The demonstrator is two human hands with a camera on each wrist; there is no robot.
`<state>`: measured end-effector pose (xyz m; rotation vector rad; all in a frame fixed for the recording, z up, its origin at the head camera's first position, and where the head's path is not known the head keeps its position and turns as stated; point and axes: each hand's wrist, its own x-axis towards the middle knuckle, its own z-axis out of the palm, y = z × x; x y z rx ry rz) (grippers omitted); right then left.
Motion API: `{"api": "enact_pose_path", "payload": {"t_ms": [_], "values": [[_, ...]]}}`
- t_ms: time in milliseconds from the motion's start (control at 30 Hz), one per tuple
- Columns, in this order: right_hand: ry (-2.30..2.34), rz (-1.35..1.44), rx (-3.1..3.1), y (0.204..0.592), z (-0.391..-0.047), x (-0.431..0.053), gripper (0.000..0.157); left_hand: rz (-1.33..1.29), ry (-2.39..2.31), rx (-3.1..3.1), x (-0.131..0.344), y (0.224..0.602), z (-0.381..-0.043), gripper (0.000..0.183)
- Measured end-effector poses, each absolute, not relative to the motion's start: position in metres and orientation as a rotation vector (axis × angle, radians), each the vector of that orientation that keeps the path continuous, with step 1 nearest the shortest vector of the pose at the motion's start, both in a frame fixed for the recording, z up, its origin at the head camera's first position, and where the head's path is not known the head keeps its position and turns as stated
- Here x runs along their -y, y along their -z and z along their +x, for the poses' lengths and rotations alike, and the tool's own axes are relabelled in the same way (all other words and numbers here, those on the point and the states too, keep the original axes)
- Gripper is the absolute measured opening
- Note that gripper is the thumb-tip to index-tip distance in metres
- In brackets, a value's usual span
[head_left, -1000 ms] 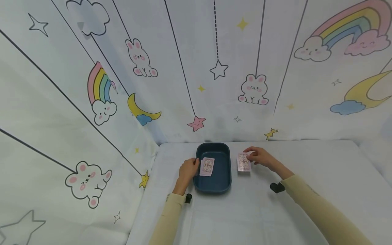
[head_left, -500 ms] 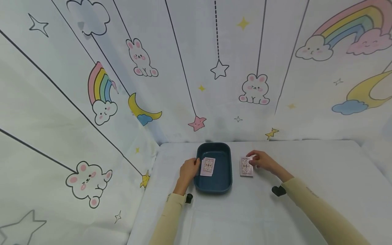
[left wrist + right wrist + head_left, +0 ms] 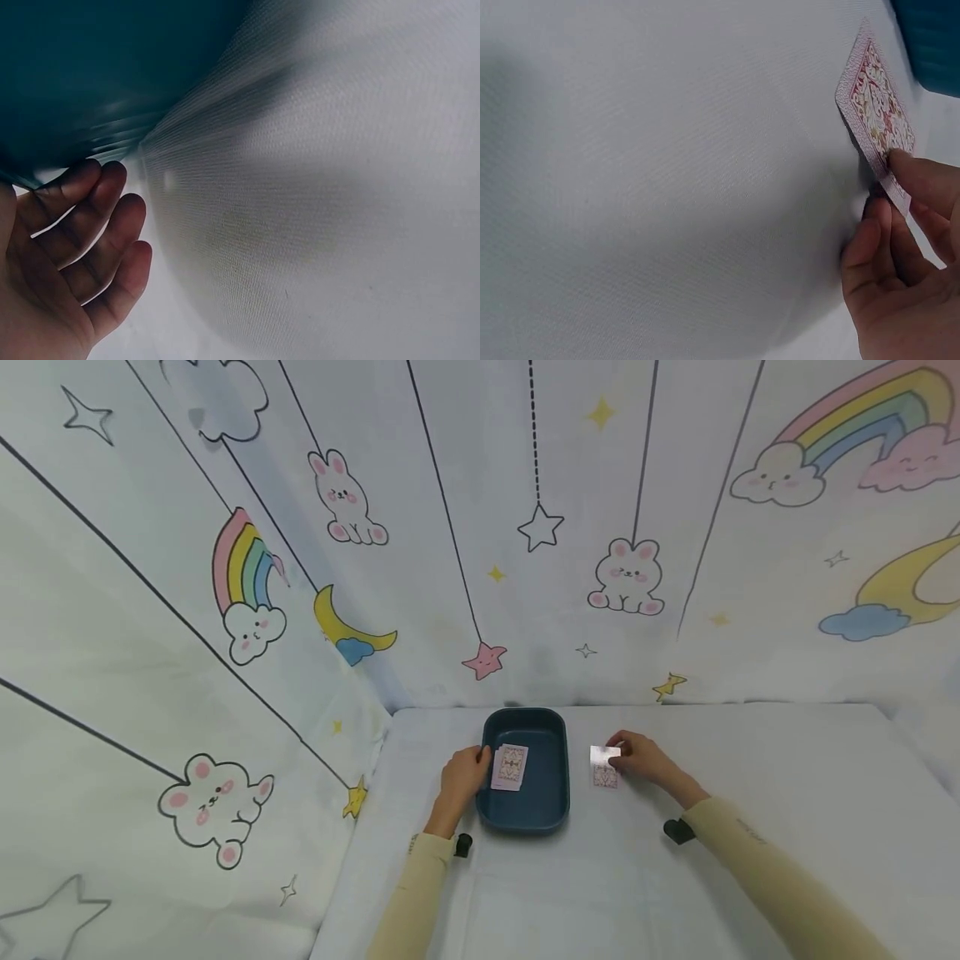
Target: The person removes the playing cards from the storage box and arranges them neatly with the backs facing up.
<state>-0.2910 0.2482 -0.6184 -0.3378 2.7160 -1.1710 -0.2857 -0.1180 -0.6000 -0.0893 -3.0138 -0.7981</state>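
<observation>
A dark teal tray (image 3: 526, 820) stands on the white-covered table, with a small fanned pile of playing cards (image 3: 512, 767) face down inside its left half. My left hand (image 3: 462, 774) grips the tray's left rim; in the left wrist view the fingers (image 3: 112, 217) curl against its outer wall and the thumb is mostly out of sight. Right of the tray, my right hand (image 3: 643, 758) pinches a playing card (image 3: 877, 105) between thumb and fingers. The card's patterned pink back faces up, it is tilted, and glare whitens its far half in the head view.
The white tablecloth (image 3: 735, 860) spreads right of and in front of the tray. A white printed curtain (image 3: 420, 568) rises just behind the table's back edge and along the left side. Black wrist cameras sit below both hands.
The card in my right hand has shifted slightly right and tilted, so light now glares off it. My left hand, the tray and the cards inside stay put.
</observation>
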Motion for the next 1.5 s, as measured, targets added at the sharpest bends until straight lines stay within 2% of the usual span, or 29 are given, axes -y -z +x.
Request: {"api": "enact_pose_path", "payload": {"t_ms": [200, 467, 1100, 1267, 1500], "values": [[1.070, -0.452, -2.807, 0.614, -0.293, -0.237, 0.024, -0.097, 0.788, 3.001, 0.124, 0.600, -0.288, 0.042], [0.955, -0.406, -2.863, 0.607, -0.291, -0.235, 0.025, -0.096, 0.796, 3.014, 0.119, 0.595, -0.287, 0.041], [0.957, -0.366, -2.881, 0.618, -0.284, -0.239, 0.025, -0.119, 0.813, 3.009, 0.116, 0.599, -0.282, 0.042], [0.938, -0.401, -2.944, 0.616, -0.281, -0.239, 0.034, -0.125, 0.805, 2.997, 0.116, 0.599, -0.283, 0.042], [0.834, -0.396, -3.008, 0.606, -0.279, -0.231, 0.058, -0.109, 0.784, 3.003, 0.116, 0.599, -0.284, 0.041]]}}
